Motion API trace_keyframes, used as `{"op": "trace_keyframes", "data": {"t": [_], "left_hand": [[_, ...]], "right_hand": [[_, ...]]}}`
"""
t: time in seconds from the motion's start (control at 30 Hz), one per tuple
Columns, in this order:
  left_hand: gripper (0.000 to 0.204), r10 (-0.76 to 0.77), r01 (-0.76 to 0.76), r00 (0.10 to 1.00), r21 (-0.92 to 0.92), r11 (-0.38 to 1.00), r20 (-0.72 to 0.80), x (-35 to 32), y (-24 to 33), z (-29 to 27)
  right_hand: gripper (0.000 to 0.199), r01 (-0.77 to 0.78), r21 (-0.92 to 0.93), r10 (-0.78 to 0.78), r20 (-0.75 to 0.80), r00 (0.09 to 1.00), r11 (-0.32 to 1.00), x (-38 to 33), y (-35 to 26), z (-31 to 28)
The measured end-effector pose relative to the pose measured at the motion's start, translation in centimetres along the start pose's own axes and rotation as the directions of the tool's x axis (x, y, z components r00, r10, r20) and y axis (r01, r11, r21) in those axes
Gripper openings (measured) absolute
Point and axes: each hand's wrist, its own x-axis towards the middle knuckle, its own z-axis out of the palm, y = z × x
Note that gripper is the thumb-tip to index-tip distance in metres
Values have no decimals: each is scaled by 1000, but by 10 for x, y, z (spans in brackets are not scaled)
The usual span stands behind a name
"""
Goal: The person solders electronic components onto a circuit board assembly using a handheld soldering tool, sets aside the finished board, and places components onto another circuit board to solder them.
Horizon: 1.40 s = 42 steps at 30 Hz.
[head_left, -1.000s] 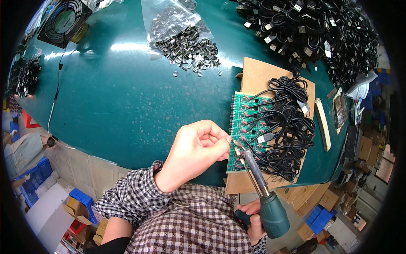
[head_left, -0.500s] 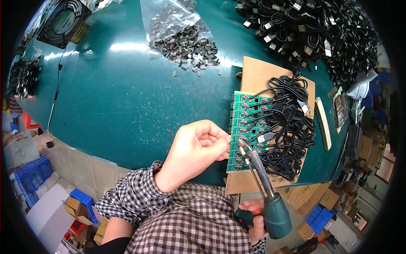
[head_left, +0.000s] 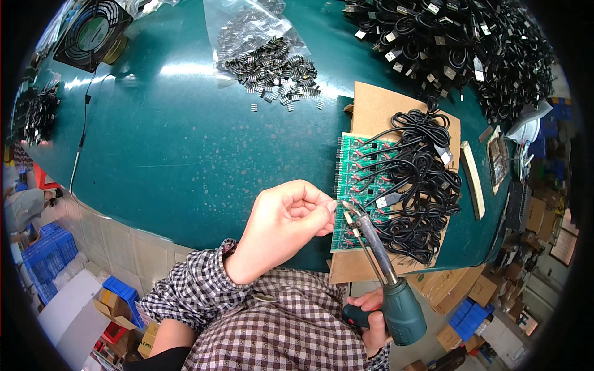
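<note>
A green circuit board panel (head_left: 350, 167) lies on a sheet of cardboard (head_left: 378, 102), with black cables joined to it. At the panel's left edge, my left hand (head_left: 279, 219) is closed in a pinch; whatever sits between thumb and forefinger is too small to make out. My right hand (head_left: 373, 321) grips a dark green soldering gun (head_left: 403, 314). Its tip points up and left, over the board beside the left fingertips. Coiled black USB cables (head_left: 421, 179) cover the right part of the cardboard.
Small black pin connectors (head_left: 272, 71) spill from a clear bag (head_left: 253, 18) at the back. A large heap of USB cables (head_left: 458, 49) fills the far right. A fan (head_left: 90, 34) stands far left. Right of the cardboard lies a pale strip (head_left: 473, 179).
The soldering gun's tip has shifted slightly left, toward the fingertips of my left hand. My left hand has barely moved and keeps its pinch.
</note>
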Motion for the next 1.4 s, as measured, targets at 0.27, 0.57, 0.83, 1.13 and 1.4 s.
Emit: {"op": "trace_keyframes", "data": {"t": [0.27,0.57,0.83,1.13,1.4], "left_hand": [[11,12,-12,1000,-33,999,-4,0,-1,0],[8,-16,16,1000,-37,999,-2,0,2,1],[9,-20,20,1000,-41,999,2,0,2,0],[10,-7,7,1000,-26,1000,-4,0,-1,0],[12,19,-19,1000,42,999,-20,-9,11,-6]], "right_hand": [[40,-16,7,16,21,1000,1000,1,-1,1],[42,-25,-17,25,9,1000,1000,-2,-2,1],[44,30,16,-30,-26,999,999,-1,-2,3],[43,91,36,-87,-87,992,995,-1,0,6],[44,310,161,-276,-203,939,937,16,-2,12]]}}
